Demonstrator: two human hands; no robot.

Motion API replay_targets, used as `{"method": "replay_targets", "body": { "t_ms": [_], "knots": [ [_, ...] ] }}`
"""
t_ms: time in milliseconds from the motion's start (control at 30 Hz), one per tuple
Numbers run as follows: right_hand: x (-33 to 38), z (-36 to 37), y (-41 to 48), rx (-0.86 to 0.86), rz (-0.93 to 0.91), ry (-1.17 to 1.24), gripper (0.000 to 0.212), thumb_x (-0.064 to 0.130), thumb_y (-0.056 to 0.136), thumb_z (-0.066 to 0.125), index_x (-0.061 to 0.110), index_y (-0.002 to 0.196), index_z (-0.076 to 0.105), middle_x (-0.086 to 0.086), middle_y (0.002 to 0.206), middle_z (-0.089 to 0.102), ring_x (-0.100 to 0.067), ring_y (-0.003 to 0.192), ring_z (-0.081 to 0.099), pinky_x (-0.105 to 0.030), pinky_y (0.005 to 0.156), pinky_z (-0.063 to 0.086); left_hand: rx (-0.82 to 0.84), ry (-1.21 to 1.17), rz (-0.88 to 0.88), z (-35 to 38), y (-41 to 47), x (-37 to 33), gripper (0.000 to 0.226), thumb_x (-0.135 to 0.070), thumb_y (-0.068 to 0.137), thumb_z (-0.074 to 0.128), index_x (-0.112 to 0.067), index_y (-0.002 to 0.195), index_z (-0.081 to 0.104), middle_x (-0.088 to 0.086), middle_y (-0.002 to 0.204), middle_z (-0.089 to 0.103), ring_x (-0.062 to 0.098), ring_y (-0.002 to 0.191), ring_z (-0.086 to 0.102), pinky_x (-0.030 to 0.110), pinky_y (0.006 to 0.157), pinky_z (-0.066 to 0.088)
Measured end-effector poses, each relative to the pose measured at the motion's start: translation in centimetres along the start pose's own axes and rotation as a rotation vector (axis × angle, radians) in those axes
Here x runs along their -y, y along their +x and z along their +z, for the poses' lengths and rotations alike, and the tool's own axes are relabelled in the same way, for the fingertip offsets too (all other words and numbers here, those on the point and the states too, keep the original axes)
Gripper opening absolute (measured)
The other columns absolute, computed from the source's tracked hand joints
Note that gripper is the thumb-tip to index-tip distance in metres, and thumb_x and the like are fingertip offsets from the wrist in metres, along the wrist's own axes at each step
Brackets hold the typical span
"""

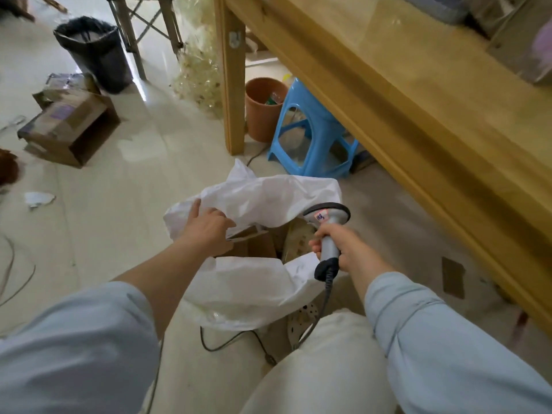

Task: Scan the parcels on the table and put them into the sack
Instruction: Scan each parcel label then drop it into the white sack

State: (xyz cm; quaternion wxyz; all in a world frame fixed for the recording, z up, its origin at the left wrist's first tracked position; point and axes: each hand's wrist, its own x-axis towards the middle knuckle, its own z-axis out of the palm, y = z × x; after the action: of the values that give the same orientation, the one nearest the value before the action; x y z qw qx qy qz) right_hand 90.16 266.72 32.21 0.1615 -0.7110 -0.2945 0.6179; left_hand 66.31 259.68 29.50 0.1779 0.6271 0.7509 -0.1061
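White sack (263, 195) on floor (119, 204), left of table (388, 100), mouth open | my left hand (206, 231) clasps cardboard parcel (254, 243) inside sack mouth | my right hand (337, 243) grips scanner (327, 222) handle, just right.

Floor (119, 180): pale glossy tiles. White sack (263, 195) sits on it dead centre, mouth open, right in front of me. Black cable (233, 339) loops on the tiles at 6 o'clock. Paper scrap (38, 199) at 9. Open cardboard box (68, 127) on its side at 10, black lined bin (95, 55) beyond it at 11. Heap of clear plastic wrap (200, 73) at 12, against the table leg (233, 85). Terracotta bucket (260, 115) and blue stool (313, 130) stand side by side under the surface (418, 94), at 1. Brown cardboard scrap (453, 277) flat at 4. Surface is wood, runs 1 to 4; items on it are blurred.
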Motion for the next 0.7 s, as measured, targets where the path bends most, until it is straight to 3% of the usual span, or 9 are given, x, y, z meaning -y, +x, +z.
{"method": "replay_targets", "body": {
  "t_ms": [100,200,233,300,367,433,533,633,700],
  "knots": [
    [0.5,-0.4,-0.3,0.031,0.0,0.046,0.006,-0.003,0.082,0.055,-0.001,0.087,0.056,-0.019,0.072,0.062,-0.021,0.053,0.055,-0.031,0.055,0.049,0.226,-0.085,0.089,0.9,0.1,-2.6,0.073,-0.057,0.084,0.061,-0.032,0.147,0.034,-0.001,0.151,0.037,0.022,0.145,0.02,0.046,0.119,-0.005],
    [1.1,-0.8,-1.0,0.054,-0.014,0.067,0.009,-0.002,0.082,0.056,-0.002,0.091,0.056,-0.018,0.073,0.063,-0.02,0.054,0.056,-0.03,0.057,0.05,0.452,0.124,0.146,3.1,-0.7,-4.4,0.111,-0.058,0.072,0.072,-0.024,0.155,0.007,0.003,0.16,0.019,0.025,0.148,0.012,0.05,0.118,-0.007],
    [1.2,-1.0,-1.3,0.062,-0.018,0.065,0.009,-0.001,0.082,0.056,-0.002,0.091,0.056,-0.018,0.073,0.064,-0.021,0.055,0.057,-0.03,0.058,0.051,0.481,0.171,0.142,3.7,-1.3,-4.9,0.104,-0.045,0.078,0.073,-0.022,0.155,0.007,0.004,0.158,0.023,0.025,0.147,0.016,0.048,0.119,-0.003],
    [1.2,-1.5,-2.1,0.083,-0.028,0.056,0.005,-0.001,0.084,0.056,-0.003,0.089,0.056,-0.018,0.071,0.063,-0.021,0.055,0.056,-0.03,0.059,0.05,0.489,0.162,0.124,4.7,-2.5,-5.4,0.072,-0.018,0.09,0.062,-0.02,0.152,0.025,0.006,0.153,0.034,0.029,0.144,0.023,0.044,0.119,0.012],
    [1.0,-2.1,-3.3,0.118,-0.037,0.033,0.007,0.0,0.085,0.056,-0.003,0.091,0.056,-0.017,0.071,0.063,-0.02,0.056,0.055,-0.029,0.059,0.049,0.536,0.1,0.075,4.9,-3.4,-5.8,0.054,-0.012,0.092,0.056,-0.023,0.143,0.043,0.008,0.15,0.037,0.033,0.143,0.023,0.045,0.114,0.026],
    [0.5,-2.7,-4.3,0.14,-0.054,0.017,0.012,0.003,0.086,0.058,-0.001,0.096,0.057,-0.016,0.071,0.064,-0.02,0.058,0.057,-0.03,0.059,0.05,0.56,0.123,0.068,3.8,-4.0,-6.3,0.052,-0.016,0.088,0.062,-0.026,0.138,0.05,0.005,0.143,0.045,0.029,0.136,0.036,0.043,0.111,0.032],
    [0.1,-3.5,-6.5,0.159,-0.097,-0.001,0.019,0.008,0.085,0.062,0.002,0.103,0.058,-0.014,0.072,0.066,-0.019,0.058,0.059,-0.03,0.058,0.051,0.452,0.188,0.061,0.4,-4.6,-7.3,0.055,-0.03,0.088,0.06,-0.027,0.141,0.044,0.002,0.138,0.048,0.028,0.133,0.039,0.049,0.116,0.02],
    [0.6,-4.7,-9.5,0.163,-0.184,0.036,0.014,0.008,0.085,0.06,0.002,0.098,0.058,-0.011,0.064,0.064,-0.018,0.053,0.059,-0.029,0.053,0.05,0.116,-0.043,-0.003,-4.1,-4.8,-8.9,0.048,-0.034,0.093,0.053,-0.03,0.14,0.043,-0.001,0.139,0.048,0.023,0.135,0.038,0.048,0.119,0.007],
    [1.3,-5.8,-11.9,0.157,-0.257,0.1,0.009,0.006,0.086,0.059,0.001,0.093,0.058,-0.011,0.06,0.061,-0.019,0.048,0.056,-0.027,0.048,0.048,-0.128,-0.151,-0.017,-7.3,-5.4,-10.8,0.046,-0.037,0.094,0.054,-0.029,0.139,0.046,0.0,0.136,0.054,0.019,0.129,0.046,0.044,0.118,0.008]
  ]
}}
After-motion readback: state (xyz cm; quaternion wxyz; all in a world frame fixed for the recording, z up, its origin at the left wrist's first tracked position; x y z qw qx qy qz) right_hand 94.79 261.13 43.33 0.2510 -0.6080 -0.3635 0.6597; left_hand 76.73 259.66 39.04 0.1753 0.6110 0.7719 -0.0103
